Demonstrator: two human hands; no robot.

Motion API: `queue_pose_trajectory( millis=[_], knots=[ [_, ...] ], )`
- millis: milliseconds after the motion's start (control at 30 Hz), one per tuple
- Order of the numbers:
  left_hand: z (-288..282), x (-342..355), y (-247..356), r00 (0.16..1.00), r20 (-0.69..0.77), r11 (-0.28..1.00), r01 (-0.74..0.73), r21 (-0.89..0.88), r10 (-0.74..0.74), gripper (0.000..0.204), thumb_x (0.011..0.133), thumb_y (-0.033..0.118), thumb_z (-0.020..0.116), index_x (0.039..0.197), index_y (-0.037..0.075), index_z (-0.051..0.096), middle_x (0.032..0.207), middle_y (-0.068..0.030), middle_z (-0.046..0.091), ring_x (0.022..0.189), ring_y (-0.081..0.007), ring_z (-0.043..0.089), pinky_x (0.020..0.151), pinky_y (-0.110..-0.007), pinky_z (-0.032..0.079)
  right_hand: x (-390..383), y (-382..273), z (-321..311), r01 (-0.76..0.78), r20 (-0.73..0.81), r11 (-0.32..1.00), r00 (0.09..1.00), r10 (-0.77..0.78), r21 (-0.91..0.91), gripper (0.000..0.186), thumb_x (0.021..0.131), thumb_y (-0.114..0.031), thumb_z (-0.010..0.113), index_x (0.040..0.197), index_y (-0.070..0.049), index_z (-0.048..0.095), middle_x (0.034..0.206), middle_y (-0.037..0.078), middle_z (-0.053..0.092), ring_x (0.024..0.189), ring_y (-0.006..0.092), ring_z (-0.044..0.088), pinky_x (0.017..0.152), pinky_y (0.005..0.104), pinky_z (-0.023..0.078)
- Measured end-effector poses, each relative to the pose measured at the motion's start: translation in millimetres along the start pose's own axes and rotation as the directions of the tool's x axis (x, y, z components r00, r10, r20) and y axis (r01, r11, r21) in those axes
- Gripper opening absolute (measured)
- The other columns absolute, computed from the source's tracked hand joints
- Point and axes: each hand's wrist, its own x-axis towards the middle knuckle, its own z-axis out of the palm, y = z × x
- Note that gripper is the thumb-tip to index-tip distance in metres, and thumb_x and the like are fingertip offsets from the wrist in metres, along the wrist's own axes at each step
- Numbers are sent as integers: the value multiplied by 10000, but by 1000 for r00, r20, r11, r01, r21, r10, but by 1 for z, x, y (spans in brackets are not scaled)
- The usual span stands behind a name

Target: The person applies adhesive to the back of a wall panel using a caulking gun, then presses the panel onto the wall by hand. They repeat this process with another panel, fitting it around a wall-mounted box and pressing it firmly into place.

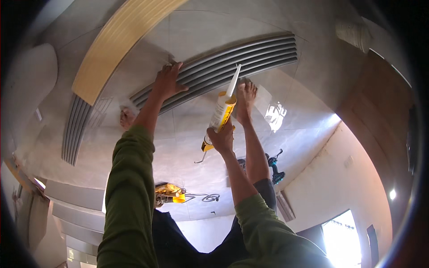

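On the floor (178,154): ribbed panel (254,53), no sealant visible yet
Left fingers (178,65) spread over it, right fingers (213,135) grasping caulking gun (220,114)

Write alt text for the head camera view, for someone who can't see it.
A person's right hand holds a yellow caulking gun loaded with a white-nozzled tube, while the left hand rests on a grey ribbed panel on the floor. A pale wood-toned panel is at upper left; a teal-and-black power tool lies lower right.
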Motion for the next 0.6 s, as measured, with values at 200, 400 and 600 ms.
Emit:
queue_pose_trajectory(
  millis=[200, 400, 600],
  knots=[
    [38, 38, 58, 967, 25, 951, 243, 190, -252, 974, 642, 516, 787, 1391, 95, 328, 1357, -137, 462, 1251, -365, 435, 994, -513, 383, 9, 11, -31, -95, -1, 995, 995, 95, -29, 545, 655, -52, 632, 1162, 7, 441, 998, 171, 600, 901, 298, 621, 796, 399, 506],
    [43, 22, 50, 907, 341, 969, 219, 117, -247, 660, 731, 455, 731, 1220, 52, 547, 1197, -196, 575, 1145, -349, 538, 956, -444, 438, 11, 12, -39, 1, -72, 999, 997, 3, 51, 559, 649, -68, 645, 1172, -1, 458, 990, 159, 603, 892, 302, 618, 799, 408, 507],
    [49, -33, 80, 990, 50, 991, -129, -25, 130, 286, 760, 222, 677, 987, 78, 582, 981, -158, 618, 942, -303, 616, 733, -443, 519, 15, 9, -58, 5, -40, 999, 999, -4, 36, 563, 653, -64, 640, 1184, -13, 458, 988, 148, 600, 896, 271, 621, 778, 395, 512]
  ],
)
